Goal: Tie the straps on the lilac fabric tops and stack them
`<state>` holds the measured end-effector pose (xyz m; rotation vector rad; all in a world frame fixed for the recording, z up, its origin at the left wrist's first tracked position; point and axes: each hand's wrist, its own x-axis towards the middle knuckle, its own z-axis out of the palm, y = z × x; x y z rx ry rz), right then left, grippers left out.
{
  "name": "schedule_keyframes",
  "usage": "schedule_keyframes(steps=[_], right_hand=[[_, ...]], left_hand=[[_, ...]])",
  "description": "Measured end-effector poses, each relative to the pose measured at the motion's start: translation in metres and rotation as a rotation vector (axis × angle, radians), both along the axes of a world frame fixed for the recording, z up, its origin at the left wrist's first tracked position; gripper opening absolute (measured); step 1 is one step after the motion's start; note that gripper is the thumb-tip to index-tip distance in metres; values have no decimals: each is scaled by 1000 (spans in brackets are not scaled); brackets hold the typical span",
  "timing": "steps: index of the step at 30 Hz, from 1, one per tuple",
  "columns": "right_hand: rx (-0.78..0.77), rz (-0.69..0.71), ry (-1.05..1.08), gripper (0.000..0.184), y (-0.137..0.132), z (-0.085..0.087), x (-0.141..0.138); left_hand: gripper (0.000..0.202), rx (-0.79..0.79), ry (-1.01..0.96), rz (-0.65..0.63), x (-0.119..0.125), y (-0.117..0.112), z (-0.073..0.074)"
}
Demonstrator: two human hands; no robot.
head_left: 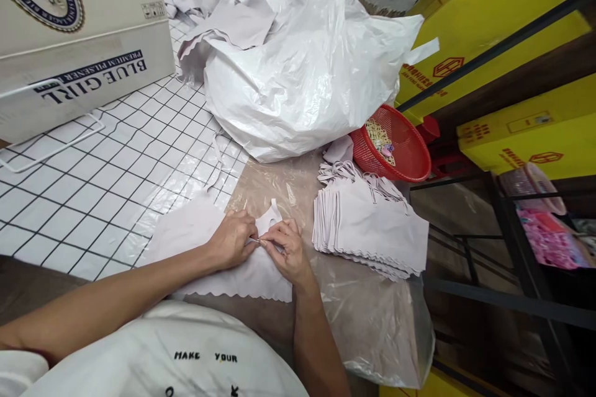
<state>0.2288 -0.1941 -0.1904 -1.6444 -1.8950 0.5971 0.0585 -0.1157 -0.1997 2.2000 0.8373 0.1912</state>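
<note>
A pale lilac camisole [261, 279] with a wavy hem lies spread on the table in front of me, one strap loop sticking up between my hands. My left hand [234, 239] is closed on its cloth, fingers bent and thumb tucked in. From the other side, my right hand [285, 248] pinches a thin, light bit of it, probably a strap or edge, between thumb and forefinger. The fingertips of both hands almost meet there; the exact detail is too small to make out. To the right sits a neat stack of matching camisoles [372, 217], straps toward the back.
A big white plastic bag [298, 74] with more lilac cloth stands behind. Beside it, a red basket [410, 149] holds small pale pieces. A Blue Girl carton [93, 68] stands at left on the checked cover [139, 130]. Yellow boxes [493, 25] and a dark metal rack [521, 260] are at right.
</note>
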Motion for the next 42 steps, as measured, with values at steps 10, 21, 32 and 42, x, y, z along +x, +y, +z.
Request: schedule_keyframes(steps=[10,21,32,42], right_hand=[[-37,-9,-75,13,-2,-1,3],[45,298,-578,21,7,29,4],[-8,540,-648,18,43,49,5],[-32,444,-444,13,35,31,17]], left_hand=[[10,7,-45,-7,-1,0,-3],[9,25,-25,-27,0,1,-3],[8,-6,5,-57,-1,5,-1],[10,-53,-60,-32,-2,4,-4]])
